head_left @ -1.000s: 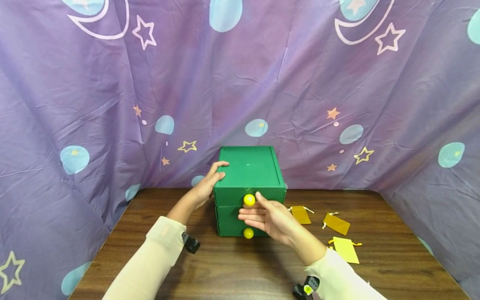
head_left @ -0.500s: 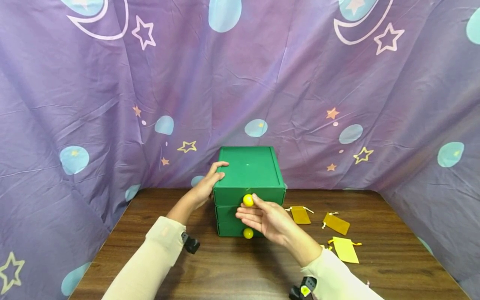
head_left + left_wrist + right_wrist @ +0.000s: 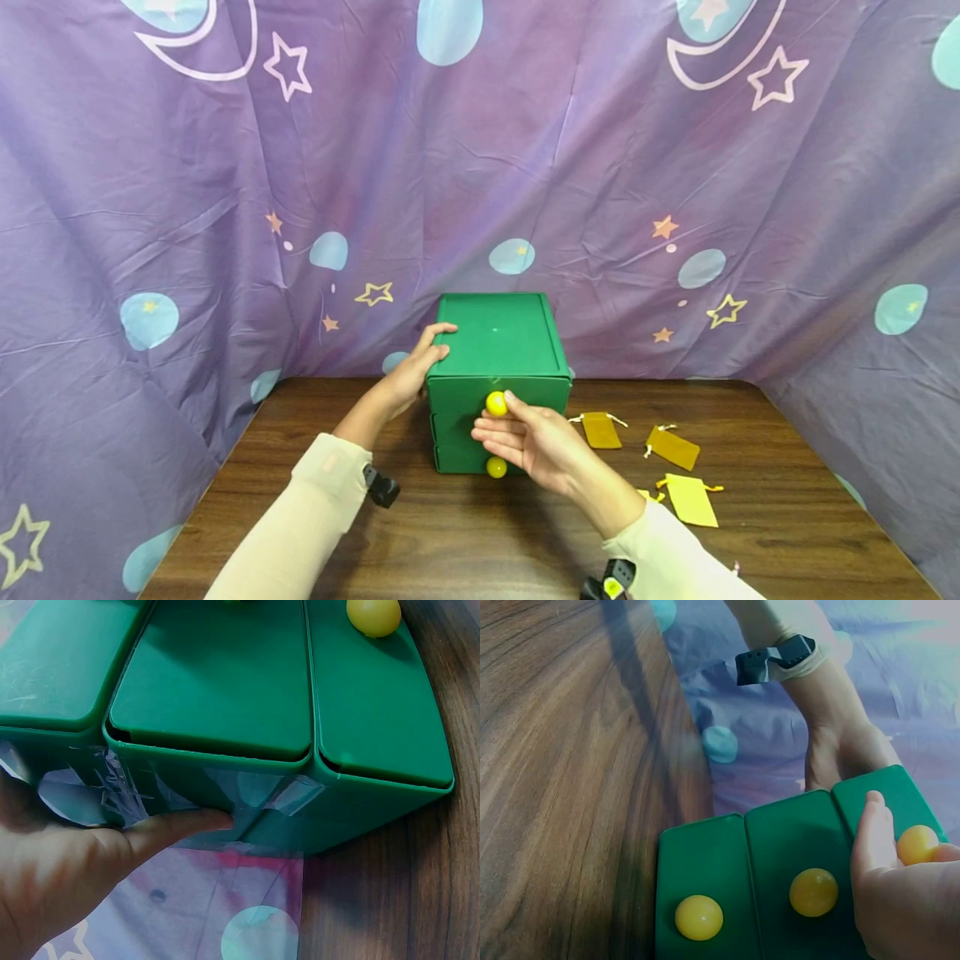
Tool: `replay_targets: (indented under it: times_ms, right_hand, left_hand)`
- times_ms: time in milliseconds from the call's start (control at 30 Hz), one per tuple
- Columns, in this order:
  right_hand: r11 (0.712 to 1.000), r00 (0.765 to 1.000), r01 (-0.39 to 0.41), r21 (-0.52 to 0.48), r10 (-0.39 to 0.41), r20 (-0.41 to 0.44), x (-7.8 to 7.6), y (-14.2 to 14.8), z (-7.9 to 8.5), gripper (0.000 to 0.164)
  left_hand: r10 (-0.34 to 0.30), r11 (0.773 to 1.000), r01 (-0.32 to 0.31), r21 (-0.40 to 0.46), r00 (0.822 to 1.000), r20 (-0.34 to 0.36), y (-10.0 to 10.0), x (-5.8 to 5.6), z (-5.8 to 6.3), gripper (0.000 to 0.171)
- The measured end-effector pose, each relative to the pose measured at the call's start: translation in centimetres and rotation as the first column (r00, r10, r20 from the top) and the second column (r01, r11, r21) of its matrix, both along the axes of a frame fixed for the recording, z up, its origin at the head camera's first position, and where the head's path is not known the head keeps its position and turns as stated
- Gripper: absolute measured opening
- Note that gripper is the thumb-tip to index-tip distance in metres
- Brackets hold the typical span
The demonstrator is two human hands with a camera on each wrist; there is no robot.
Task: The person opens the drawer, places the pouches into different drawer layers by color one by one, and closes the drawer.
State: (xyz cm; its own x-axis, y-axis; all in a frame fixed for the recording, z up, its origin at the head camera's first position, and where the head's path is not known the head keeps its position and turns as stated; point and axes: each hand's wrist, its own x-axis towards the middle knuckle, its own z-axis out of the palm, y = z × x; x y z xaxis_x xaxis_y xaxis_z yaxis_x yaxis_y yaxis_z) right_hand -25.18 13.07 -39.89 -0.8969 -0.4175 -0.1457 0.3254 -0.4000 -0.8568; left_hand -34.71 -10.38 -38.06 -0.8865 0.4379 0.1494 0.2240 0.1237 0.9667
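Note:
A green drawer unit [image 3: 495, 333] of three stacked drawers stands on the table in the head view. My left hand [image 3: 408, 375] steadies its left side, two fingertips lying over the top edge. In the left wrist view, one digit of the left hand [image 3: 82, 862] stretches along the taped side wall. My right hand [image 3: 551, 446] pinches the round yellow knob [image 3: 497, 403] of the top drawer, its other fingers extended below. In the right wrist view, that knob [image 3: 917, 844] sits between thumb and fingers. The top drawer stands very slightly out.
The lowest drawer has a yellow knob [image 3: 497, 467]; the middle knob [image 3: 814, 892] shows in the right wrist view. Right of the unit lie a brown pouch [image 3: 602, 430], another brown pouch [image 3: 675, 448] and a yellow pouch [image 3: 692, 500]. A patterned purple curtain [image 3: 622, 167] hangs behind the table.
My right hand has moved slightly left and taken hold of the top knob, which has come a little toward me with its drawer. My left hand has stayed put.

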Motion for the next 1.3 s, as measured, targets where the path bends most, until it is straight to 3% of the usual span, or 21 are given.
replay_targets:
  times_ms: [1300]
  right_hand:
    - [0.999,0.999,-0.034,0.03,0.035,-0.035,2.5,0.4,-0.3,0.053]
  left_hand:
    - [0.008,1.0,-0.009,-0.024,0.998,-0.058,0.1,0.0,-0.1,0.049]
